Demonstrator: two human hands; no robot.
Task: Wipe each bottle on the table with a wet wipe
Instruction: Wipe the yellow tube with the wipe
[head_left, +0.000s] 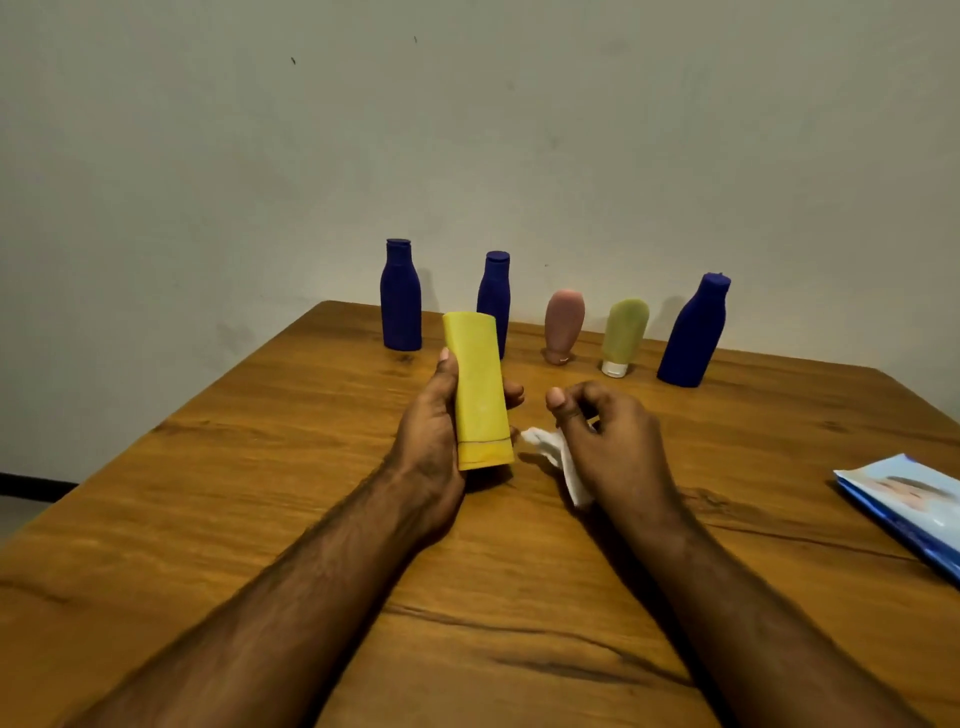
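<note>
The left hand (434, 415) is gripping the yellow bottle (478, 389), thumb on one side and fingertips curling round the other, holding it upright just above the counter (260, 467). The right hand (605, 441) is sitting just beside the yellow bottle, its fingers curled round a crumpled white wipe (558, 460), which is hanging below the palm; the wipe is not touching the bottle, as far as this angle allows a reading.

The step in hand looks like the wiping of this yellow bottle, either about to begin or between strokes. The next move probably calls for bringing the wipe against the bottle's side and rubbing along it while the left hand is turning it.

Behind the yellow bottle, five more are standing in a row near the wall: a blue bottle (400, 296), a second blue bottle (493, 296) partly hidden by it, a pink tube (563, 322), a green tube (625, 332) and a leaning blue bottle (693, 332). Far right of the yellow bottle, a wipes packet (904, 504) is lying at the counter's edge.
</note>
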